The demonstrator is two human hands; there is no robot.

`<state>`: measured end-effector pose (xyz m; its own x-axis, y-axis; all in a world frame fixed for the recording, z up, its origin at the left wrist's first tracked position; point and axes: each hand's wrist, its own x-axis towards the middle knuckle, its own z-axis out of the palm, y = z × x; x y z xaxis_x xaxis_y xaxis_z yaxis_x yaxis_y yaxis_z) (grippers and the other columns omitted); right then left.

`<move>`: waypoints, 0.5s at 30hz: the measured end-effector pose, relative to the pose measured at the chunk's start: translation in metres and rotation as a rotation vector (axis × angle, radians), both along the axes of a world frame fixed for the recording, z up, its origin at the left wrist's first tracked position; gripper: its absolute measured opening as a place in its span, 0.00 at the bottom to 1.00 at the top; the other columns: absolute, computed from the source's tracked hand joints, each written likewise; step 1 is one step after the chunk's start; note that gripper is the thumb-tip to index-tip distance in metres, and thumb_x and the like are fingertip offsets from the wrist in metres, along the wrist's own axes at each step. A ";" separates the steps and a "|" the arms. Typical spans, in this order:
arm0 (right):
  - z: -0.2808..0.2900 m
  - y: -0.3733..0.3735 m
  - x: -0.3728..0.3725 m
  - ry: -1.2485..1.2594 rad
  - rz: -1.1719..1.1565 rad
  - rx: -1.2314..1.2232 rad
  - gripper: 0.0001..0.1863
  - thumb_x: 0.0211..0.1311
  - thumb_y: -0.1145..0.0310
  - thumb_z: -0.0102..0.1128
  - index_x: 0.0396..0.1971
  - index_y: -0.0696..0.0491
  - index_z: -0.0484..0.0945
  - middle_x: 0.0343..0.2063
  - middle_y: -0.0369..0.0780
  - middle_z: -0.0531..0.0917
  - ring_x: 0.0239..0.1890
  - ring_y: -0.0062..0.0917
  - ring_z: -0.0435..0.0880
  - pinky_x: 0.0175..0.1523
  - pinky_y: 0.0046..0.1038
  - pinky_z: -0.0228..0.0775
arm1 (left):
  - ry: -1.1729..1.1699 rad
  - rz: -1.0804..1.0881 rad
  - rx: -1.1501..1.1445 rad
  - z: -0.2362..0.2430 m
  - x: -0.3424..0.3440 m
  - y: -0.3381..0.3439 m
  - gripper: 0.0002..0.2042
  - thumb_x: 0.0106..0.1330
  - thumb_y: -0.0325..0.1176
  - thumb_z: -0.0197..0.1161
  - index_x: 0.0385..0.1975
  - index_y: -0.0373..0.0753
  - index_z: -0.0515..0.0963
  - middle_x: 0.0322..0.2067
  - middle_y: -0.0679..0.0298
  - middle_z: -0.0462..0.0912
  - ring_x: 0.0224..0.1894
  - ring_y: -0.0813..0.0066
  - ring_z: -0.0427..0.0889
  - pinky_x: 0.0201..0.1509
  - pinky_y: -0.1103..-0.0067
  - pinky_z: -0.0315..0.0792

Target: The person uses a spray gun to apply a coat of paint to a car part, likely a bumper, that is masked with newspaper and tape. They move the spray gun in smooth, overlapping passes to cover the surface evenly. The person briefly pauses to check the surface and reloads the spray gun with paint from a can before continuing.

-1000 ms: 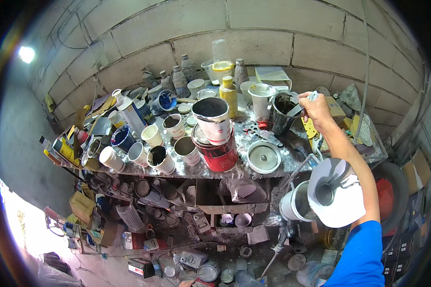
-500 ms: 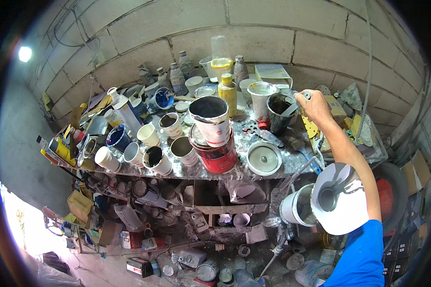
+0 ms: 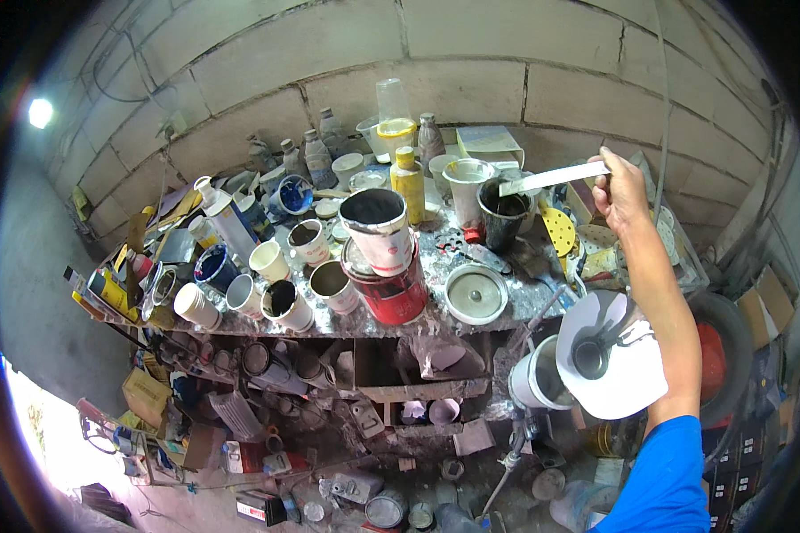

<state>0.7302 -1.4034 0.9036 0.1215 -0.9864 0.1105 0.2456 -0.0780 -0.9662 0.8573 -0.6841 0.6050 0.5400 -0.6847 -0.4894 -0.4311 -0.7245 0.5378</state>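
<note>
My right hand (image 3: 625,197) is closed around one end of a pale, flat stir stick (image 3: 560,178). The stick lies nearly level, and its dark-smeared far end is over the mouth of a black cup (image 3: 504,222). Dark liquid shows inside that cup. Just left of it stands a whitish plastic cup (image 3: 468,191) with drips down its side. A white round lid (image 3: 476,294) lies nearer the bench edge. My left hand is out of view.
A paint-stained cup (image 3: 378,233) stands on a red can (image 3: 389,289) mid-bench. Several paper cups fill the left side, with a yellow bottle (image 3: 407,185) behind. Sanding discs (image 3: 557,233) lie at right. A white sheet-like thing (image 3: 627,391) hangs beside a bucket (image 3: 529,377).
My right hand has moved right and drawn back from the black cup. More of the stir stick now shows, lying flatter. The whole view has shifted slightly.
</note>
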 end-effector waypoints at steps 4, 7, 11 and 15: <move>0.001 0.018 -0.052 -0.224 0.024 0.101 0.11 0.67 0.59 0.61 0.33 0.52 0.80 0.12 0.26 0.63 0.08 0.12 0.57 0.11 0.18 0.43 | -0.139 -0.069 -0.243 -0.011 0.009 0.001 0.12 0.63 0.37 0.64 0.41 0.36 0.84 0.36 0.47 0.85 0.40 0.48 0.85 0.45 0.62 0.78; 0.017 0.060 -0.115 -0.191 -0.024 -0.076 0.09 0.71 0.63 0.60 0.37 0.53 0.80 0.13 0.25 0.65 0.10 0.06 0.57 0.11 0.13 0.43 | -0.068 -0.011 -0.223 -0.015 0.016 0.011 0.13 0.63 0.37 0.66 0.42 0.36 0.83 0.36 0.46 0.85 0.40 0.45 0.84 0.44 0.62 0.77; 0.013 0.123 -0.161 -0.245 -0.286 -0.025 0.10 0.70 0.62 0.60 0.35 0.53 0.80 0.12 0.27 0.72 0.08 0.06 0.61 0.10 0.11 0.48 | -0.082 -0.034 -0.224 -0.029 0.018 0.032 0.12 0.61 0.35 0.66 0.41 0.35 0.84 0.34 0.47 0.85 0.39 0.47 0.84 0.43 0.62 0.78; -0.021 0.175 -0.171 -0.279 -0.078 0.102 0.12 0.70 0.58 0.59 0.33 0.52 0.80 0.12 0.27 0.72 0.07 0.11 0.63 0.09 0.15 0.50 | -0.005 -0.095 -0.114 -0.054 0.025 0.057 0.12 0.61 0.37 0.68 0.38 0.34 0.85 0.33 0.48 0.86 0.38 0.48 0.86 0.42 0.63 0.79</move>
<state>0.5588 -1.2280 0.8830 0.0239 -0.9993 0.0290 0.4994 -0.0132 -0.8663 0.8824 -0.6270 0.5509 0.4720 -0.7842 -0.4027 -0.4979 -0.6141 0.6124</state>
